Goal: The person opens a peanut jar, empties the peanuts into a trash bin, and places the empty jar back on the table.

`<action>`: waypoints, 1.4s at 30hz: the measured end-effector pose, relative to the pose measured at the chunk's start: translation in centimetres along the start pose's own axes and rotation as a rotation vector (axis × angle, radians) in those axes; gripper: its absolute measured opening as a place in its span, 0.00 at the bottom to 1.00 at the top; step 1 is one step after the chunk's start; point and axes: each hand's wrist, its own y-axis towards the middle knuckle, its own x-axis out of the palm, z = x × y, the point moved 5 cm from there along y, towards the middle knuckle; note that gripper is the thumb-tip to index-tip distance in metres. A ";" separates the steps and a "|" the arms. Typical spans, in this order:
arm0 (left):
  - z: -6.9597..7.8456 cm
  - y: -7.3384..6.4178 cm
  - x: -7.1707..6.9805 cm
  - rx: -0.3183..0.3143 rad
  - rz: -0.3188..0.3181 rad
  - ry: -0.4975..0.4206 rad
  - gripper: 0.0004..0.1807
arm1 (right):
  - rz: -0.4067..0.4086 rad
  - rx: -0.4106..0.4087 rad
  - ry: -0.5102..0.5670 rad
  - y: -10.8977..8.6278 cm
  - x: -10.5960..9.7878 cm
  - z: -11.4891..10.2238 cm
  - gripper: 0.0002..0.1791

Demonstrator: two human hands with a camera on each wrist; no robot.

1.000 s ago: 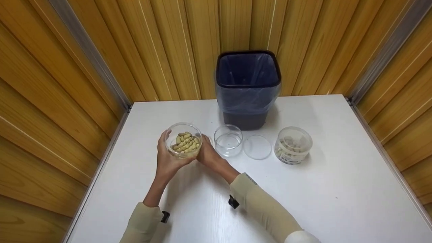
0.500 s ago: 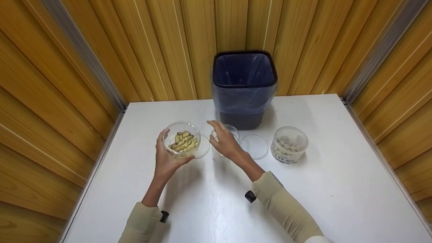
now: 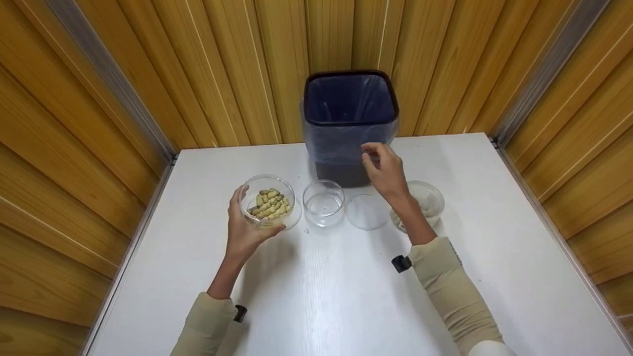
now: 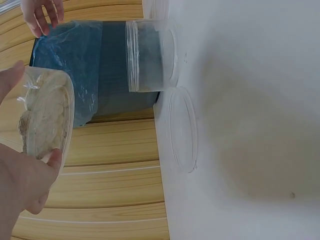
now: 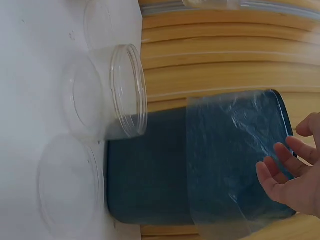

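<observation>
My left hand (image 3: 242,232) grips a clear round plastic jar (image 3: 284,188) and holds it above the table, its mouth tilted towards me. Unshelled peanuts (image 3: 269,203) cover its bottom. In the left wrist view the thumb and fingers wrap the sides of that jar (image 4: 47,115). My right hand (image 3: 388,173) is raised in front of the bin (image 3: 331,148), which has a blue-tinted liner. Its fingers (image 5: 282,155) are loosely bent, and nothing shows between them in the right wrist view.
A clear jar (image 3: 324,212) without contents stands mid-table, between two flat clear lids, one at right (image 3: 368,212) and one partly behind the held jar (image 3: 295,217). Another jar (image 3: 430,193) with pale pieces stands at right, partly hidden by my right forearm. Wood-patterned walls enclose the table (image 3: 316,296).
My right hand has left the peanut jar and moved right, past the jar without contents, up to the front of the bin. The left hand keeps its hold, nearly still.
</observation>
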 end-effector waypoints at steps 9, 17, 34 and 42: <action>0.9 0.7 1.1 0.020 -0.015 -0.028 0.71 | 0.083 0.195 -0.027 3.6 -6.0 2.0 0.20; 1.7 1.3 1.7 0.023 0.004 -0.069 0.72 | 0.050 0.400 0.144 7.1 -6.1 4.4 0.21; 2.6 1.3 2.4 0.030 -0.026 -0.091 0.70 | 0.023 0.530 0.504 8.1 -4.9 5.4 0.13; 2.6 2.1 2.4 0.071 -0.043 -0.089 0.71 | 0.047 0.565 0.550 7.9 -4.8 5.2 0.11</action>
